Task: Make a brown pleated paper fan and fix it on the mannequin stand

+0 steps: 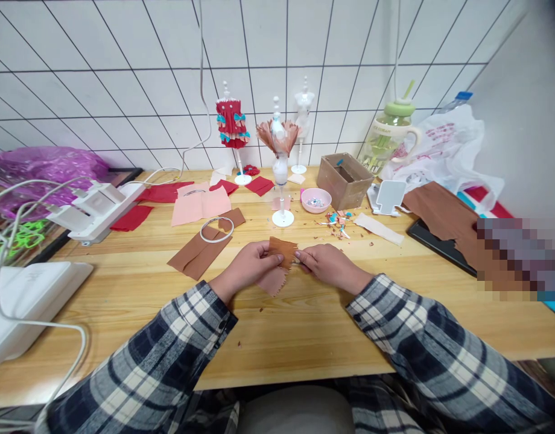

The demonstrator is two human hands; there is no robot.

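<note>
Over the middle of the table, my left hand (259, 262) pinches a piece of brown crepe paper (275, 280) between thumb and fingers. The paper looks folded or layered, and its right edge is jagged with small notches. My right hand (329, 263) is closed around a small metal tool (297, 260), whose tip touches that notched edge. Most of the tool is hidden by the fingers, so its kind is unclear. Just beyond the hands stands a white mini dress form (282, 166) wearing a flared brown paper ruffle (286, 138).
Left of my hands lie brown paper strips (200, 253) with a white ring (216, 230) on top. Behind stand a dress form in red paper (231, 123) and a bare one (304, 108). Rightward are a pink bowl (316, 200), cardboard box (345, 181), phone stand (390, 198) and bottle (388, 138).
</note>
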